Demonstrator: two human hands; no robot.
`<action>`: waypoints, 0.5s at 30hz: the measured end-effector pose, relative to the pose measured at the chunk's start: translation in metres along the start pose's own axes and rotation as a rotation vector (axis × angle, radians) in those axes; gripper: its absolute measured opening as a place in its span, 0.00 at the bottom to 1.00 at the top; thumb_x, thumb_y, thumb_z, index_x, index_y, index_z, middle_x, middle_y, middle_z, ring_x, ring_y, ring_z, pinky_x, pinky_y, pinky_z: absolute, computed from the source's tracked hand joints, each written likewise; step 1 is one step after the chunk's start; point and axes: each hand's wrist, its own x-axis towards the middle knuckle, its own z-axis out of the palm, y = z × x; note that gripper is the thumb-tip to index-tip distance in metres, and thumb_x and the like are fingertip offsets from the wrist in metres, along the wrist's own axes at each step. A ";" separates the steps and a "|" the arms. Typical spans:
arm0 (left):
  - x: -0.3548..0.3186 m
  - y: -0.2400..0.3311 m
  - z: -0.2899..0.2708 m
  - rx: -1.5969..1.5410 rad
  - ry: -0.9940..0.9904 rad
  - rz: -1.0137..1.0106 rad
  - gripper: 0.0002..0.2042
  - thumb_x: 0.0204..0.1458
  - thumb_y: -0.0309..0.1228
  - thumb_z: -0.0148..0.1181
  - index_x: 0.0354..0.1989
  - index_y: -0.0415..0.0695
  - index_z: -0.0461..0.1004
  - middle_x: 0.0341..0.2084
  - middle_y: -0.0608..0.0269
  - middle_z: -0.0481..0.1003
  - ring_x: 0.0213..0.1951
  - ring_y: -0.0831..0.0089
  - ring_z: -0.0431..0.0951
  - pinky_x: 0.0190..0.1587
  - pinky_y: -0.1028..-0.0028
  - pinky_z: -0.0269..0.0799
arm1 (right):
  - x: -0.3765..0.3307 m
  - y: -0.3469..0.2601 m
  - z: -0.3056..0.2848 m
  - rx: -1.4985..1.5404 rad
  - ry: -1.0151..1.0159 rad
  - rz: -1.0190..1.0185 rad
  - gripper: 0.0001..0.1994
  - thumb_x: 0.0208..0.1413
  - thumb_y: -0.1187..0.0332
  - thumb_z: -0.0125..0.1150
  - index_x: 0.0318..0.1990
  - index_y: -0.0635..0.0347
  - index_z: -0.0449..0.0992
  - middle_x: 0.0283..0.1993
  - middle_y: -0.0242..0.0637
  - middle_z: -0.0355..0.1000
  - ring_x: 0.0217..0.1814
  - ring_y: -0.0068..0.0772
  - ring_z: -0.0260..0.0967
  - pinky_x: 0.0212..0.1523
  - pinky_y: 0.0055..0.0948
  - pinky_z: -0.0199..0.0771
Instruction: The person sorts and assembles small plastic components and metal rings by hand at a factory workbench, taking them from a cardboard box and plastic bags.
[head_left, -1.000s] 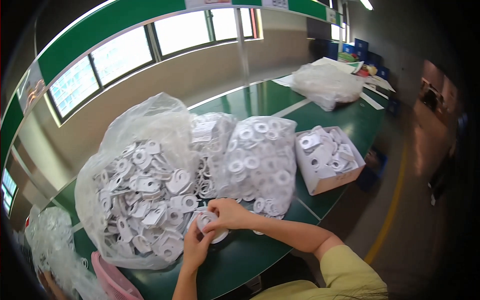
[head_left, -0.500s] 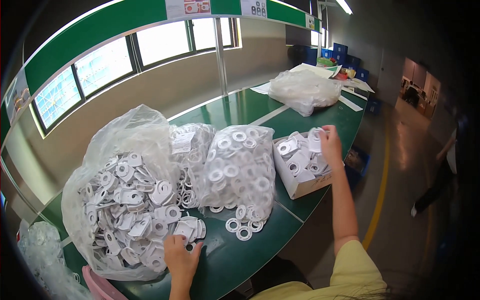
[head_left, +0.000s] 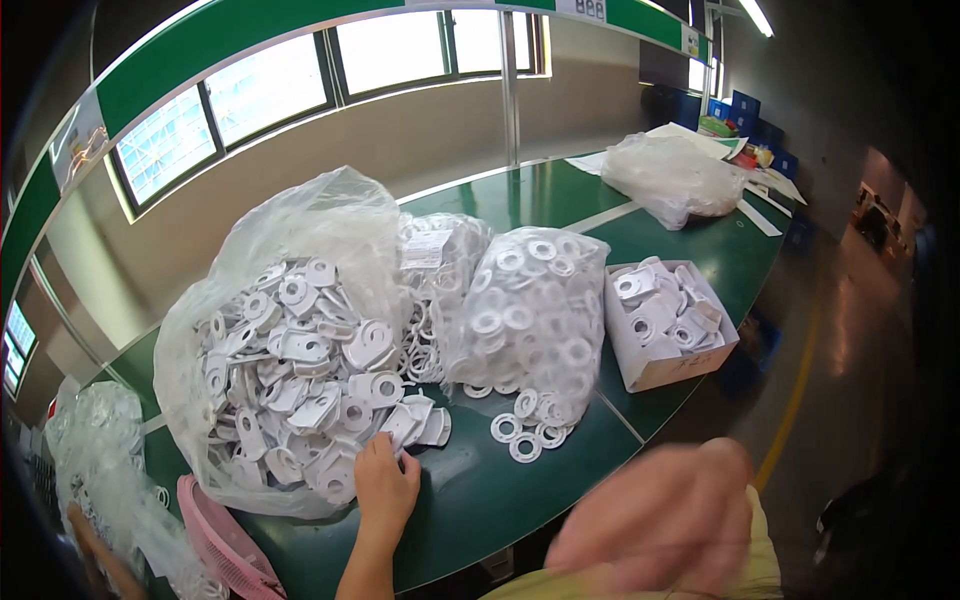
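Many white tabbed plates (head_left: 300, 390), jumbled, left hand (head_left: 385, 490) touching

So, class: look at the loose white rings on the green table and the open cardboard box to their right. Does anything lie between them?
Nothing visible does. The loose white rings lie at the foot of the bag of rings, and only bare green table separates them from the cardboard box. The blurred right hand is nearer the camera, off that path.

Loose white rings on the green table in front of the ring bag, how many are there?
4 loose rings: one under the ring bag's left corner, three clustered nearer the table edge. Others may hide under the bag.
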 end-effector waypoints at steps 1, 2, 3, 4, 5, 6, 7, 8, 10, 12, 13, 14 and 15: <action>0.001 -0.004 -0.002 0.003 0.009 -0.030 0.12 0.41 0.23 0.56 0.35 0.35 0.66 0.27 0.45 0.69 0.33 0.47 0.69 0.35 0.57 0.64 | 0.004 -0.001 0.005 -0.019 0.032 -0.178 0.11 0.58 0.66 0.46 0.33 0.64 0.72 0.35 0.45 0.73 0.36 0.39 0.71 0.31 0.36 0.73; 0.001 -0.008 -0.004 0.017 0.015 -0.046 0.12 0.41 0.23 0.56 0.35 0.35 0.66 0.27 0.45 0.69 0.33 0.47 0.69 0.35 0.57 0.64 | 0.007 0.000 0.011 -0.033 0.066 -0.357 0.10 0.58 0.66 0.47 0.37 0.64 0.70 0.39 0.44 0.71 0.39 0.38 0.68 0.33 0.34 0.72; -0.001 -0.014 -0.006 0.017 0.050 -0.050 0.11 0.41 0.23 0.57 0.33 0.35 0.67 0.27 0.46 0.70 0.31 0.48 0.70 0.34 0.58 0.65 | 0.011 0.001 0.019 -0.042 0.103 -0.538 0.10 0.57 0.67 0.47 0.41 0.63 0.69 0.42 0.42 0.70 0.43 0.37 0.65 0.36 0.33 0.71; 0.002 -0.009 -0.003 -0.010 0.084 -0.032 0.10 0.40 0.24 0.57 0.32 0.36 0.68 0.27 0.46 0.72 0.29 0.49 0.72 0.33 0.59 0.66 | 0.012 -0.005 0.020 -0.080 0.126 -0.710 0.11 0.56 0.68 0.48 0.45 0.62 0.68 0.45 0.41 0.68 0.47 0.36 0.63 0.38 0.31 0.70; 0.004 -0.005 -0.002 -0.020 0.092 -0.033 0.10 0.40 0.24 0.57 0.32 0.36 0.68 0.27 0.46 0.72 0.29 0.49 0.72 0.33 0.59 0.66 | 0.014 -0.009 0.023 -0.114 0.147 -0.883 0.13 0.56 0.69 0.49 0.48 0.61 0.67 0.48 0.39 0.66 0.51 0.35 0.60 0.40 0.29 0.69; 0.006 -0.002 -0.002 -0.040 0.098 -0.023 0.09 0.40 0.23 0.57 0.31 0.36 0.69 0.26 0.47 0.72 0.29 0.50 0.72 0.33 0.59 0.66 | 0.015 -0.013 0.026 -0.144 0.168 -1.057 0.17 0.55 0.70 0.49 0.52 0.60 0.66 0.51 0.38 0.65 0.54 0.34 0.58 0.43 0.27 0.68; 0.009 0.001 -0.001 -0.053 0.104 -0.017 0.08 0.40 0.23 0.58 0.30 0.37 0.69 0.25 0.48 0.72 0.28 0.51 0.72 0.32 0.60 0.66 | 0.014 -0.014 0.029 -0.167 0.197 -1.233 0.20 0.54 0.71 0.50 0.56 0.59 0.64 0.55 0.36 0.63 0.58 0.33 0.55 0.45 0.25 0.68; 0.008 -0.003 -0.004 -0.049 0.117 -0.040 0.08 0.40 0.23 0.58 0.30 0.37 0.69 0.25 0.48 0.72 0.28 0.51 0.72 0.32 0.60 0.66 | 0.011 -0.011 0.037 -0.140 0.195 -1.242 0.20 0.54 0.71 0.50 0.56 0.59 0.64 0.55 0.36 0.63 0.58 0.33 0.55 0.45 0.25 0.68; 0.008 -0.006 -0.008 0.010 0.115 -0.036 0.06 0.39 0.22 0.59 0.27 0.37 0.70 0.23 0.49 0.72 0.27 0.52 0.73 0.30 0.61 0.66 | -0.001 -0.004 0.054 -0.036 0.340 -1.296 0.15 0.57 0.68 0.49 0.51 0.59 0.69 0.46 0.36 0.69 0.50 0.27 0.62 0.43 0.23 0.67; 0.014 0.004 -0.013 -0.021 0.160 -0.039 0.06 0.39 0.22 0.59 0.27 0.37 0.71 0.22 0.50 0.72 0.27 0.54 0.73 0.29 0.62 0.66 | -0.023 -0.009 0.037 -0.231 0.059 -0.796 0.13 0.51 0.69 0.53 0.45 0.58 0.71 0.39 0.35 0.69 0.42 0.30 0.65 0.36 0.27 0.67; 0.007 -0.010 -0.021 0.010 0.210 -0.091 0.05 0.39 0.22 0.59 0.26 0.37 0.71 0.21 0.52 0.72 0.26 0.55 0.73 0.28 0.63 0.66 | -0.032 0.005 0.036 -0.343 -0.182 -0.311 0.11 0.46 0.70 0.56 0.40 0.57 0.73 0.33 0.34 0.69 0.35 0.32 0.67 0.29 0.31 0.68; -0.001 -0.025 -0.027 0.057 0.222 -0.148 0.05 0.39 0.22 0.59 0.26 0.37 0.71 0.21 0.52 0.72 0.26 0.55 0.73 0.28 0.63 0.66 | -0.042 0.025 0.043 -0.439 -0.438 0.170 0.10 0.40 0.71 0.59 0.34 0.56 0.75 0.27 0.33 0.69 0.27 0.34 0.69 0.22 0.35 0.69; 0.005 -0.019 -0.025 -0.018 0.298 -0.110 0.05 0.39 0.22 0.58 0.26 0.37 0.71 0.20 0.52 0.72 0.25 0.58 0.74 0.28 0.65 0.67 | -0.054 0.072 0.069 -0.608 -0.044 -0.007 0.12 0.39 0.74 0.58 0.36 0.56 0.74 0.28 0.34 0.69 0.26 0.36 0.67 0.22 0.36 0.67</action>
